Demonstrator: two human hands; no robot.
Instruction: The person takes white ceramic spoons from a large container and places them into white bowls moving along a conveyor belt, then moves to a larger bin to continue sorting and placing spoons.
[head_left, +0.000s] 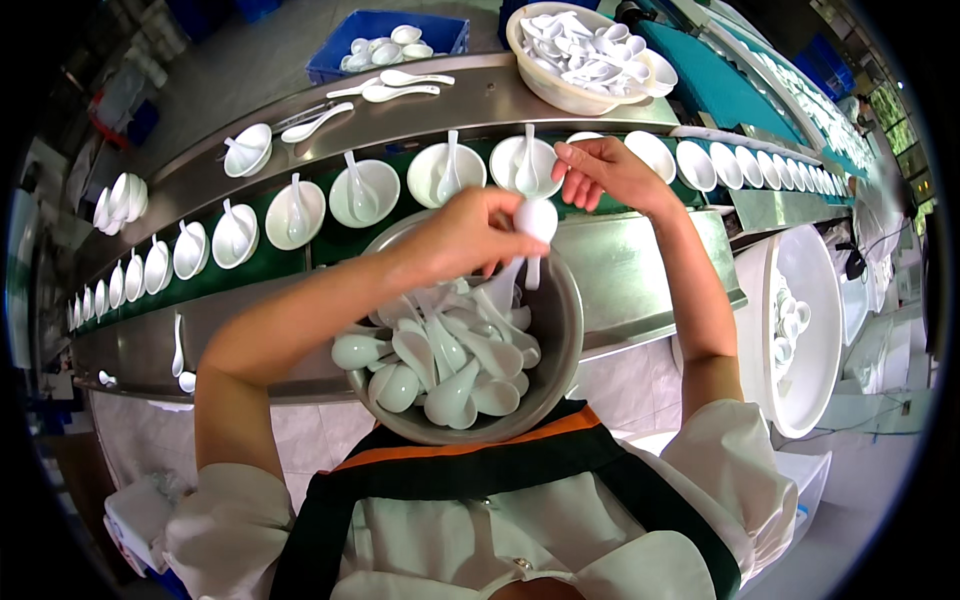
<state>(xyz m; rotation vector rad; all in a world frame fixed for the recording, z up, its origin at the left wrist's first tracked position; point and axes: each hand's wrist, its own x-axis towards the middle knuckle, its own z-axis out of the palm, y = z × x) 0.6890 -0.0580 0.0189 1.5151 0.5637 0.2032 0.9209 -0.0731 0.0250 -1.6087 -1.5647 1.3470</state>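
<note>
A grey metal basin (568, 322) heaped with white ceramic soup spoons (450, 360) stands right in front of my body. Above its far rim, my left hand (491, 229) grips a white spoon (535, 219) by its bowl end, fingers and thumb around it. My right hand (590, 174) hovers over the conveyor with fingers curled and thumb apart, nothing seen in it. Just left of it is a white bowl (504, 161) with a spoon (527, 169) leaning inside, handle pointing away. Part of another bowl (584, 137) shows behind my right hand.
A green conveyor belt (326, 244) carries a row of white bowls; those leftward hold spoons. On the steel ledge (480, 86) behind lie loose spoons (401, 92) and a cream tub (525, 71) full of spoons. A blue crate (325, 69) stands beyond, a large white barrel (814, 360) at right.
</note>
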